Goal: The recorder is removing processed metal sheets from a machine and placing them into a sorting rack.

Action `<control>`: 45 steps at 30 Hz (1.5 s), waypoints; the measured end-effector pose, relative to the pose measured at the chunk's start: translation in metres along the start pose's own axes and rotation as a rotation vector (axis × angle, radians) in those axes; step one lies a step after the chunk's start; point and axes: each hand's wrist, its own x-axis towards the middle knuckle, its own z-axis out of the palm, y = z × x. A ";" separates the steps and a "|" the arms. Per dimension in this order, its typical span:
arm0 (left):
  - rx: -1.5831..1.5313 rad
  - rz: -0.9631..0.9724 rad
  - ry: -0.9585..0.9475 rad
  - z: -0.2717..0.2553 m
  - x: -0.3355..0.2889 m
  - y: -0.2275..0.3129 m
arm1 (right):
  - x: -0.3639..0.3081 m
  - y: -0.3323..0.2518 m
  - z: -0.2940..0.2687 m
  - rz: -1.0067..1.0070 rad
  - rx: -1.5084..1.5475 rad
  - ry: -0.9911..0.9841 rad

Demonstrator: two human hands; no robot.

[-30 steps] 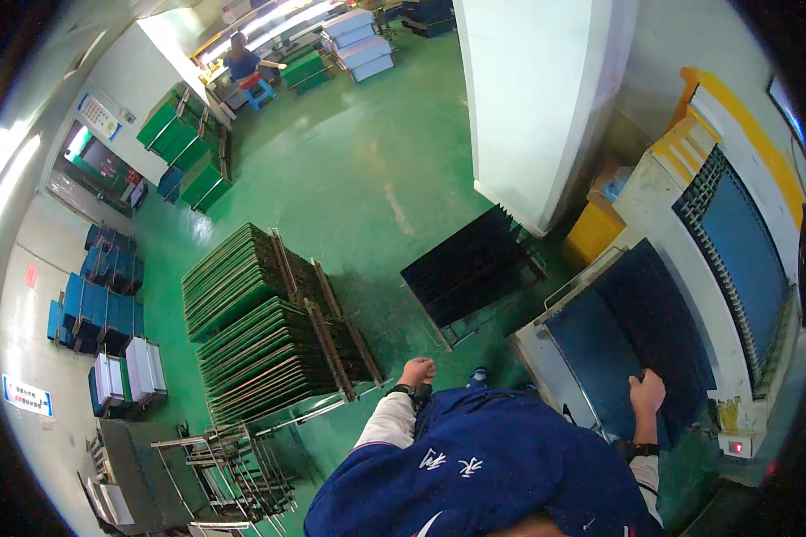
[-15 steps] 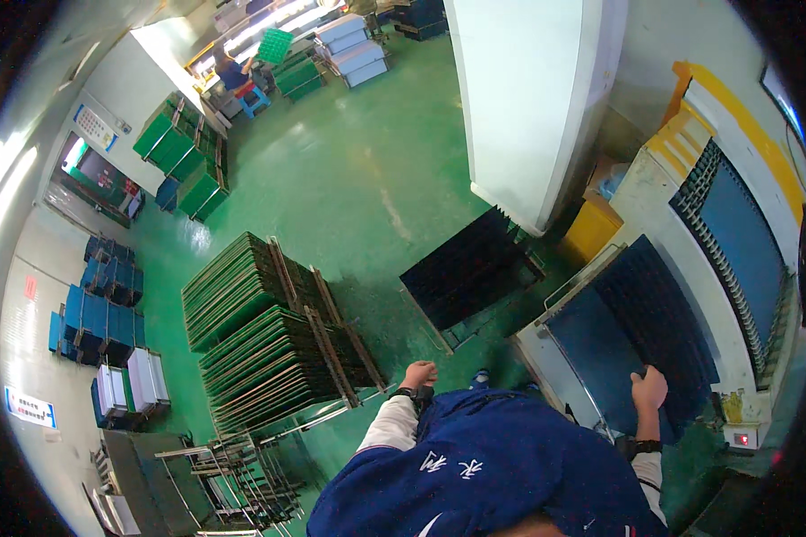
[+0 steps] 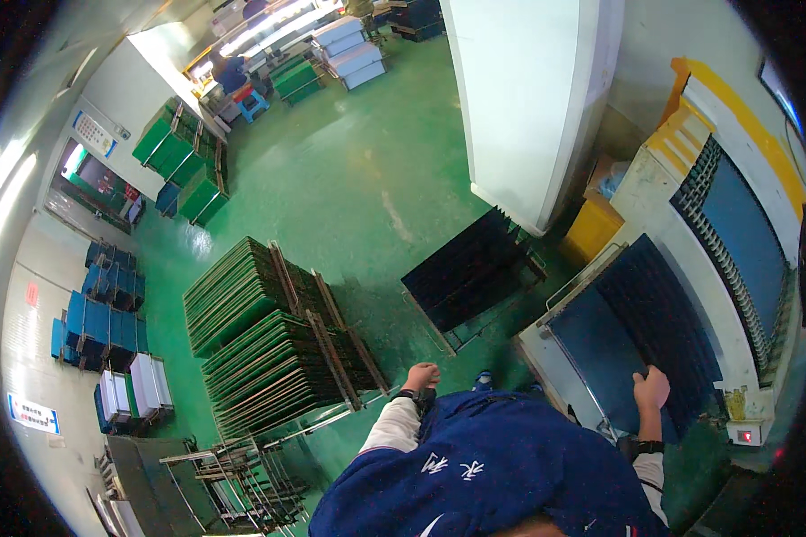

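My right hand (image 3: 651, 387) is closed at the near edge of a row of thin dark blue boards (image 3: 658, 313) that stand in a rack. Its fingers seem to grip the edge of one dark blue board (image 3: 591, 345), the flat one facing left; the fingertips are partly hidden. Away from the rack, my left hand (image 3: 423, 376) hangs in front of my body in a loose fist, with nothing seen in it. Just ahead of that hand, a low cart (image 3: 470, 268) on the floor carries more upright dark boards.
A tall rack of green boards (image 3: 278, 340) stands to the left, with an empty metal frame (image 3: 233, 483) nearer. Beyond the low cart rises a white pillar (image 3: 519, 107). A machine with a chain-edged blue bed (image 3: 743, 251) borders the right. At the far bench a person (image 3: 230, 73) sits.
Both of my hands stay almost where they were; the view has shifted slightly. Far off, the green panel that the seated person held up is no longer raised.
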 end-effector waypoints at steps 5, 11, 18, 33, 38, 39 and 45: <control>0.026 -0.008 0.014 0.005 -0.007 0.007 | 0.002 0.006 0.006 -0.010 0.011 0.026; 0.079 0.000 0.031 0.004 -0.007 0.007 | 0.000 0.000 0.001 -0.012 0.006 0.037; 0.062 -0.034 0.019 0.002 -0.003 0.005 | -0.005 -0.010 -0.010 0.000 -0.025 0.028; -0.014 0.016 0.075 0.010 -0.015 0.010 | -0.005 -0.009 -0.009 0.016 -0.014 0.008; -0.007 0.015 0.072 0.012 -0.017 0.012 | -0.006 -0.006 -0.004 -0.036 -0.040 0.084; -0.005 0.016 0.072 0.012 -0.017 0.012 | -0.007 -0.010 -0.008 -0.028 -0.035 0.073; 0.022 0.015 0.077 0.013 -0.018 0.014 | -0.008 -0.010 -0.009 -0.021 -0.040 0.067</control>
